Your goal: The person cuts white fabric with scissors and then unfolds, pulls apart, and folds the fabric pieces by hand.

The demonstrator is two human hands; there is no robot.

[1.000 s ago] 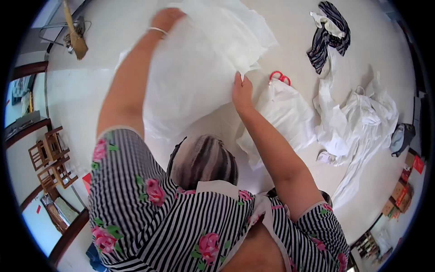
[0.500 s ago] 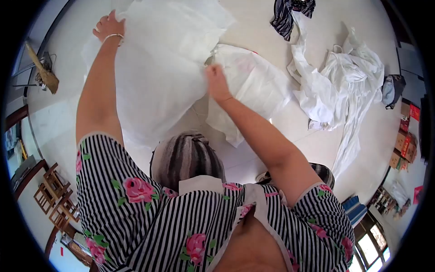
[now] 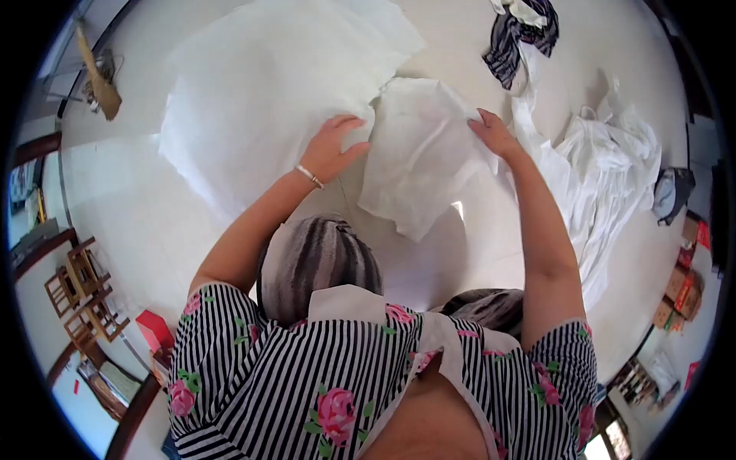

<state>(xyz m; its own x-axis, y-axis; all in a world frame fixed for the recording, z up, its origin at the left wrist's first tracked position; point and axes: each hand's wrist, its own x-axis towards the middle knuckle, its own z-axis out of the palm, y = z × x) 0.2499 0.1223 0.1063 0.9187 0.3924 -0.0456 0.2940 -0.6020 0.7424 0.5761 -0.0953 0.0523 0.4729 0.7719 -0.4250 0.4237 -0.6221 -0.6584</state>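
Observation:
A large, thin white sheet (image 3: 253,92) lies spread on the floor in front of me. Beside its right edge is a smaller white cloth piece (image 3: 418,153) with a faint pinkish patch and a ragged lower edge. My left hand (image 3: 335,146), with a bracelet at the wrist, is over the large sheet's right edge, thumb and fingers apart near the smaller piece. At the smaller piece's right edge, my right hand (image 3: 494,134) pinches the cloth between thumb and fingers.
Crumpled white cloth (image 3: 606,169) lies on the floor to the right, below a dark striped cloth (image 3: 521,38). A broom (image 3: 98,80) is at the far left, above wooden stools (image 3: 88,287). Cardboard boxes (image 3: 678,287) stand along the right wall.
My left hand has come from the large sheet's far left side to its right edge. My right hand has moved right, across the smaller piece to its right edge.

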